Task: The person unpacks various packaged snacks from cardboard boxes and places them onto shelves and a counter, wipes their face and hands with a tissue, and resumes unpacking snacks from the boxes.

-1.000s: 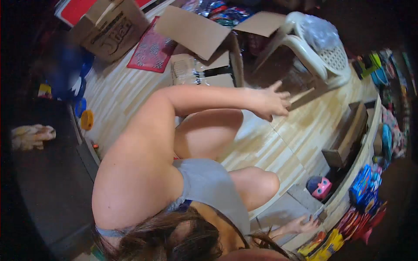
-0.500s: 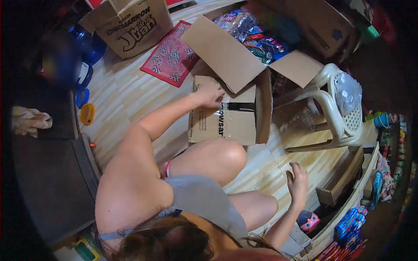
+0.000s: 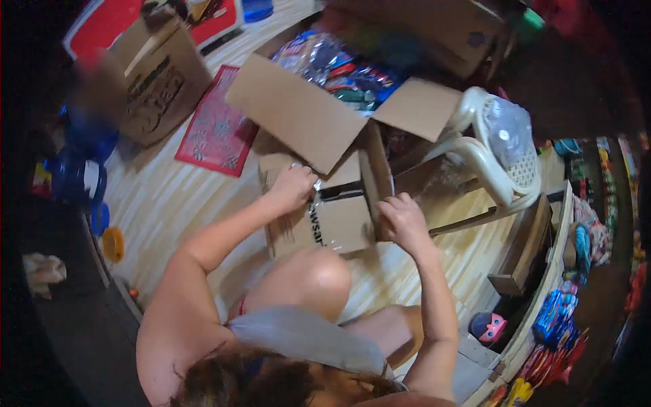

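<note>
A cardboard box (image 3: pixel 346 220) with dark lettering and clear and black tape lies on the floor in front of my knees. My left hand (image 3: pixel 293 188) is closed at its top left part, by the tape; the fingertips are partly hidden. At the right side of the box, the fingers of my right hand (image 3: pixel 405 218) are bent over the edge of an upright cardboard side (image 3: pixel 377 166). Two wide cardboard flaps, one on the left (image 3: pixel 298 112) and one on the right (image 3: pixel 419 108), spread out beyond the hands.
Beyond the flaps lie shiny packets (image 3: pixel 356 81). A white plastic chair (image 3: pixel 485 159) with a clear bag stands at the right. Farther left are a red patterned mat (image 3: pixel 220 129) and a printed carton (image 3: pixel 163 88). A wooden piece (image 3: pixel 525 254) and a doll-like head (image 3: pixel 488 327) are lower right.
My left hand went from reaching over the floor to the box and stays there, closed. My right hand has risen from beside my knee to the box's right side. The view has shifted.
</note>
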Demonstrator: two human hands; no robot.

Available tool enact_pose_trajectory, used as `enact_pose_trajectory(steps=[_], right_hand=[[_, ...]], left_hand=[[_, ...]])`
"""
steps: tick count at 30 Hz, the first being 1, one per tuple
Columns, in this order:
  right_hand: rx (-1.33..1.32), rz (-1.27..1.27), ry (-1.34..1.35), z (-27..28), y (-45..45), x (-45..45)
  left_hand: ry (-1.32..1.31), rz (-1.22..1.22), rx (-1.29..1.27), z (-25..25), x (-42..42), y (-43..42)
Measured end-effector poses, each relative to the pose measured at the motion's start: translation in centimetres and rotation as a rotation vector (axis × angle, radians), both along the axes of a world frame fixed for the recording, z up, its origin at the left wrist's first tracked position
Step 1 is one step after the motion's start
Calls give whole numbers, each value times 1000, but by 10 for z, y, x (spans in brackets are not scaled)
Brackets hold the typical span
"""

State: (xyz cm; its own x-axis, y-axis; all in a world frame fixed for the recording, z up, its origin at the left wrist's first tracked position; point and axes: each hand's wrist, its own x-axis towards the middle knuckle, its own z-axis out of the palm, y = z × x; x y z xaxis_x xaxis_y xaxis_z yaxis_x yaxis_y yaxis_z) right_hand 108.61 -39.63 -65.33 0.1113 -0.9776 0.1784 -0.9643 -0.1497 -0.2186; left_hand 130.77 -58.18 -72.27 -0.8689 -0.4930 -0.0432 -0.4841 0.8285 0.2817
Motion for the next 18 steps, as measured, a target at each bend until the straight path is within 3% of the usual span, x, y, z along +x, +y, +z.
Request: enact_pose_trajectory(steps=[4, 5, 11, 15, 18], right_hand=[[-45, -18, 3, -19, -7, -21], [-60, -6, -48, -20, -6, -26], [60, 158, -36, 35, 23, -70], [129, 15, -55, 102, 80, -105], [175, -283, -186, 149, 154, -110]], left_hand=[[405, -207, -328, 42, -46, 24], [423, -242, -292, 50, -60, 28], [264, -670, -204, 147, -145, 59], [81, -826, -57, 215, -173, 95], [49, -845, 60, 256, -170, 115]])
